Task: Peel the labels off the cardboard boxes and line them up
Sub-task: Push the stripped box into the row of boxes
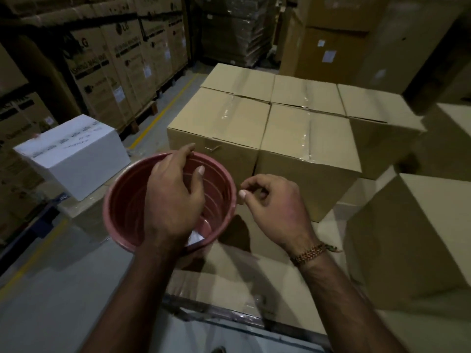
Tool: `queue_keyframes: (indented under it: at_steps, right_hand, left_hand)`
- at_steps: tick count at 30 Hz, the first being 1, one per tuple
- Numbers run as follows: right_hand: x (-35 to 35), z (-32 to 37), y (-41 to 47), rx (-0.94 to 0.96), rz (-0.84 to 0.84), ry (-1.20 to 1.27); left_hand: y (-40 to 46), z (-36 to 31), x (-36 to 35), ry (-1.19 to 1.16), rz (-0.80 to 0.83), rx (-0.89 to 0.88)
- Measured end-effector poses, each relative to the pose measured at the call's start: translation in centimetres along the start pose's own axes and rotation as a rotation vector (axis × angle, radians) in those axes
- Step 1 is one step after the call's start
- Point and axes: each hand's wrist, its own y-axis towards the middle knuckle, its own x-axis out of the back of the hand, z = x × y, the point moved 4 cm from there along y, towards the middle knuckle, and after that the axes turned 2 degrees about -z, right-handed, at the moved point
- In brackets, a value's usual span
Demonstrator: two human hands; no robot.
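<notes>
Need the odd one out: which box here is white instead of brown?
The white box at left, beside the yellow floor line, handwriting on top. The others are brown cardboard.

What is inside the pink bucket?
A white scrap lies at the bottom of the pink bucket. The left hand covers much of the inside, hiding anything else.
</notes>
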Motion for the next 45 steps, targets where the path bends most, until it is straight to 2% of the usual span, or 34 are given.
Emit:
queue_keyframes:
  at_steps: [5,10,18,21,26,29,32,40,45]
  right_hand:
    - [5.7,-3.4,-2.1,-0.035,-0.069,-0.004]
    - [12.1,-7.4,-4.5,-0.053,-0.091,-0.049]
    - [22.4,-15.2,-8.9,-0.118,-0.111,-0.119]
    - [25.5,-18.2,-10.9,-0.107,-0.151,-0.230]
    - [26.6,-22.6,-14.0,-0.218,-0.007,-0.533]
    - [26.5,-24.3,-14.9,-0.280,0.067,-0.542]
    - [26.6,-25.3,-15.2,-0.262,0.136,-0.615]
    - [27.4,-26.2,-15.7,-0.192,0.068,-0.683]
    - [31.0,-28.3,-15.1,-0.212,-0.154,-0.590]
  left_hand:
    - [-2.2,-6.2,-3.0,-0.068,0.018,-0.183]
    - [-5.2,-12.1,-7.4,-0.133,0.064,-0.274]
    - [-12.4,-19.6,-15.4,-0.124,0.198,-0.222]
    - [-15.2,-21.8,-18.0,-0.115,0.241,-0.175]
    - [-19.5,-24.4,-20.7,-0.078,0.269,-0.091]
    - [-21.2,-25.7,-21.3,-0.039,0.278,-0.059]
    - [-21.7,-26.5,-21.6,-0.013,0.277,-0.059]
    - [-22.0,-27.4,-22.1,0.013,0.263,-0.050]
    - [-22.4,-28.0,-23.0,-0.010,0.272,-0.063]
